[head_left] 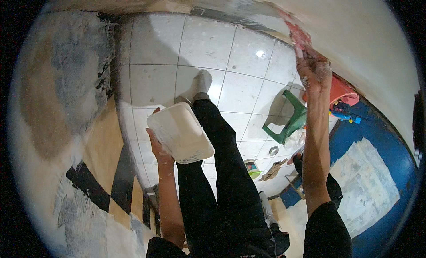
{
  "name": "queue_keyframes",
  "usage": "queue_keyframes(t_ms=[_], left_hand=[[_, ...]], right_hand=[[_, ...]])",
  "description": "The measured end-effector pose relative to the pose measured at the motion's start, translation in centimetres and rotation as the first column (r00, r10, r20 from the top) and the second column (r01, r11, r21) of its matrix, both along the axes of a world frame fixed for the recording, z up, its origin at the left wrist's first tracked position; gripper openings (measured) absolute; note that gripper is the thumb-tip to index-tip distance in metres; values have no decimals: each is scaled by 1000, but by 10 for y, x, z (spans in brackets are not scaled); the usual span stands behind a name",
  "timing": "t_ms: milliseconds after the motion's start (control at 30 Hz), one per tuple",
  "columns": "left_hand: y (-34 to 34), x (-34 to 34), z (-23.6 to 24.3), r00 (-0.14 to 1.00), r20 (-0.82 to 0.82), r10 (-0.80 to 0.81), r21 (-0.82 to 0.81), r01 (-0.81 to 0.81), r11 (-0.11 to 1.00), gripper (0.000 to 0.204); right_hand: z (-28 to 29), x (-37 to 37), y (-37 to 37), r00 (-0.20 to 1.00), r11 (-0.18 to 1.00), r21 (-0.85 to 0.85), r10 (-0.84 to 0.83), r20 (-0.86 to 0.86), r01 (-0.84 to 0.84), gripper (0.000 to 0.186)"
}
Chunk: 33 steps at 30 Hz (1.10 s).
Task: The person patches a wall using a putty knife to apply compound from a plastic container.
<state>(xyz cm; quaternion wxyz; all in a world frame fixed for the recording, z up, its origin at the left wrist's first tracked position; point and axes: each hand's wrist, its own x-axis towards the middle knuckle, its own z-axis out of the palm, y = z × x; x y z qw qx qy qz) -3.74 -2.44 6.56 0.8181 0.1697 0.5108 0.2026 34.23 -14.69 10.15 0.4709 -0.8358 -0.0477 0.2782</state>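
"Where's the white tub?"
"Toward nine o'clock; the left hand has its grip clamped on it."
"And the right hand?"
"At two o'clock, close to the pale wall; whether its grip is clamped on anything, I cannot tell."

The cream, rounded-rectangular plastic tub shows grey flecks along its lower edge. Thin dark lines grid the square white floor tiles. The long cloth trousers are plain black, the curved plastic seat green. Angular black and tan shapes pattern the beige-and-grey, blotchy plastered wall. Against the smooth pale-cream wall, one ragged patch seems pinkish red, though blur leaves its shade uncertain.
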Motion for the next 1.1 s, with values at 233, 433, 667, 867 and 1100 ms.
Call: queue_keyframes(t_ms=[233, 433, 667, 867, 1100], left_hand=[[-8, -4, 0, 994, 50, -96, 58, 93, 994, 63], [-10, -40, 15, 992, -78, -99, 40, 102, 994, 62], [-18, -42, 14, 993, -99, -68, 101, 78, 992, 60], [-32, -5, 2, 996, 58, -61, 23, 60, 998, 61], [-36, -19, 0, 999, 6, 32, 86, -32, 996, 59]], right_hand=[[-73, 38, 10, 885, 832, 463, -67, -462, 305, 42], [-21, 33, 5, 984, 968, 192, 140, 110, -159, 39], [-94, 0, -8, 678, 673, 360, -289, -676, 646, 43], [-138, 152, -62, 791, 520, 635, -142, -595, 571, 36], [-44, 1, -11, 682, 587, 431, -310, -663, 685, 36]])
